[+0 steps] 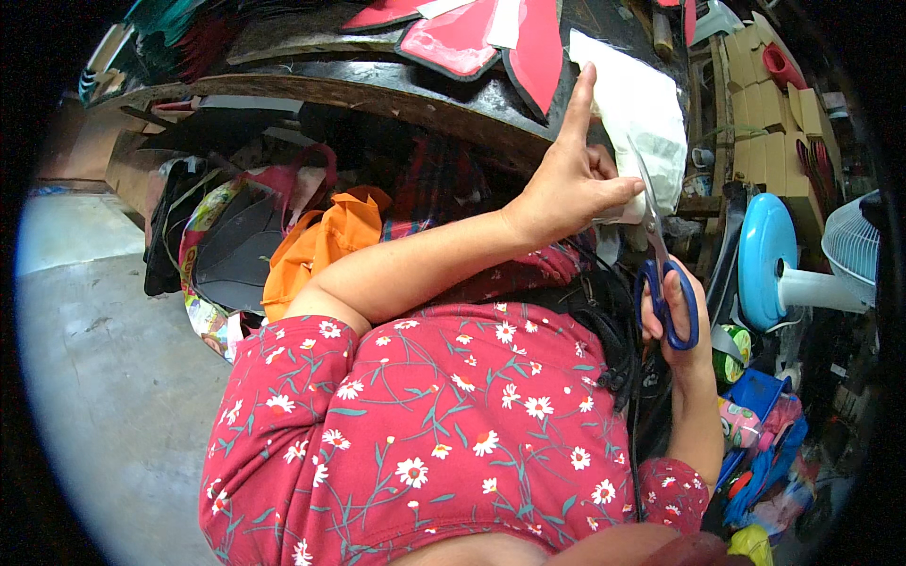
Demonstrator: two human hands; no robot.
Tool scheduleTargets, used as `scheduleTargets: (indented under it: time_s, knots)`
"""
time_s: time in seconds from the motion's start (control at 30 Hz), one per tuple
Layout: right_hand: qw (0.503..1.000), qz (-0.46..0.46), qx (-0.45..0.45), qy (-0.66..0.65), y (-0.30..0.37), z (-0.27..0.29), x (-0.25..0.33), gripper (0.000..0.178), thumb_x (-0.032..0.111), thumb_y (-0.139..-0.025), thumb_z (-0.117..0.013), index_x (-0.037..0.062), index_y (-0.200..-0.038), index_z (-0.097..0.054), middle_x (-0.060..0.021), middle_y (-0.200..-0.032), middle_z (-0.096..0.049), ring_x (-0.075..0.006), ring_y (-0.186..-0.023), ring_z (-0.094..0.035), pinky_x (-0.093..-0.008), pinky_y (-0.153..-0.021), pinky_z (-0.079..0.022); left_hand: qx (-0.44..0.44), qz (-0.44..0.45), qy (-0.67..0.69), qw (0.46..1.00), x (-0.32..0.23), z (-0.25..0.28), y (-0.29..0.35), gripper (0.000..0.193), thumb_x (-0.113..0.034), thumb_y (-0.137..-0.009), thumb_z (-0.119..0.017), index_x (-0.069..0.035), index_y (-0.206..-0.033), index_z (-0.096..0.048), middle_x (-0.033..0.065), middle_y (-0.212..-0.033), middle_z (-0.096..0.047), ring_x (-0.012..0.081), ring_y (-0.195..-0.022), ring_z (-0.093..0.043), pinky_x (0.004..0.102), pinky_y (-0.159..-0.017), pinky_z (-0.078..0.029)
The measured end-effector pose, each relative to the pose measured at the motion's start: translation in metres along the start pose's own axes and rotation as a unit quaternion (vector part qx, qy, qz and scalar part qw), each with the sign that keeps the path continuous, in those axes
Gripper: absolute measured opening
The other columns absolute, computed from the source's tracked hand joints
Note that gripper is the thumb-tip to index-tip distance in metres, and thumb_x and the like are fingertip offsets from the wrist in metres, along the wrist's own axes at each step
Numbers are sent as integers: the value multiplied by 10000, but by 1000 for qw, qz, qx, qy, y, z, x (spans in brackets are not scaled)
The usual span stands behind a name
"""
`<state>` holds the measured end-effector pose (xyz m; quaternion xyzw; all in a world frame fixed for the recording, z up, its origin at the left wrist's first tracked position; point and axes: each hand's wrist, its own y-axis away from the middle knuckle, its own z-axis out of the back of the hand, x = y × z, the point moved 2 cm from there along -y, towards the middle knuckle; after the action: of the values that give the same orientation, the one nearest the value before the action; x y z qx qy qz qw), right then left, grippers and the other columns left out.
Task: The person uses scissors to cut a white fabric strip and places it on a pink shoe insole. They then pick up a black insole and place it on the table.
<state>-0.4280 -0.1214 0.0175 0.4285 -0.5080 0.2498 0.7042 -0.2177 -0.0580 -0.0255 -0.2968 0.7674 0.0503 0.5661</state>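
At the far left lies a grey floor (104, 330), then an open bag (231, 259) with a dark inside and a colourful rim, with orange cloth (326, 241) bunched against its right side. Above these runs a dark, worn bench (359, 91), and on it, toward the middle, lie pointed red pieces (535, 61) with black edges; a pale strip (505, 24) already lies across two of them. Next comes the left hand (571, 189), its index finger straight up along the left side of a white sheet (646, 108), its thumb out toward the right and the other fingers curled in; whether they pinch the sheet I cannot tell. The sheet sits just right of the red pieces, at the bench's near corner. Blue-handled scissors (653, 231) point up at it, tips over its lower part; the blades look close together, though their exact gap is unclear. The right hand (681, 316) is closed around the handles, fingers and thumb at the loops. The sheet's broad upper part looks whole and no finished cut shows, so the cutting seems barely begun, if at all; how much is left cannot be told. Farther right stand a blue fan base (766, 250) and, behind, cardboard boxes (760, 104).
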Motion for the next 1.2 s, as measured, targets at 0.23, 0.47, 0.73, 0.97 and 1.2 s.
scheduleTargets:
  time_s: [0.23,0.47,0.73,0.97,1.2]
  knots:
    - [999,24,-15,27,2,3,-4,386,412,-977,-640,68,-881,-494,18,-577,-478,-64,-427,-452,-199,-415,-325,-68,-54,-44,995,-5,12,-4,847,-4,-875,-730,-98,-1548,-224,134,-1273,-456,155,-949,-621,266,-810,-552]
    - [998,27,-29,48,-1,4,-8,321,316,-958,-687,55,-906,-506,25,-600,-491,-62,-440,-467,-197,-421,-325,-21,28,-30,999,-7,18,-6,420,-108,-912,-723,-30,-1288,-553,14,-882,-623,80,-802,-610,217,-713,-501]
    - [998,36,-38,20,0,8,-6,319,317,-959,-688,59,-905,-510,27,-599,-494,-58,-446,-471,-192,-426,-323,-11,48,-17,999,-12,33,-10,279,-108,-950,-665,-22,-1210,-611,30,-927,-631,75,-810,-599,231,-721,-503]
    - [999,14,-22,34,-2,7,-8,291,276,-955,-695,63,-901,-505,27,-620,-507,-58,-446,-480,-198,-423,-346,23,68,-44,996,-9,28,-13,368,-161,-918,-727,-41,-1246,-611,37,-969,-650,80,-848,-623,230,-762,-519]
    - [999,-2,26,27,-2,7,-5,461,489,-926,-678,57,-932,-518,10,-612,-501,-78,-457,-491,-207,-432,-347,13,-34,-150,988,-4,28,-15,649,-101,-846,-783,-18,-1420,-493,79,-1240,-597,125,-1049,-612,273,-896,-528]
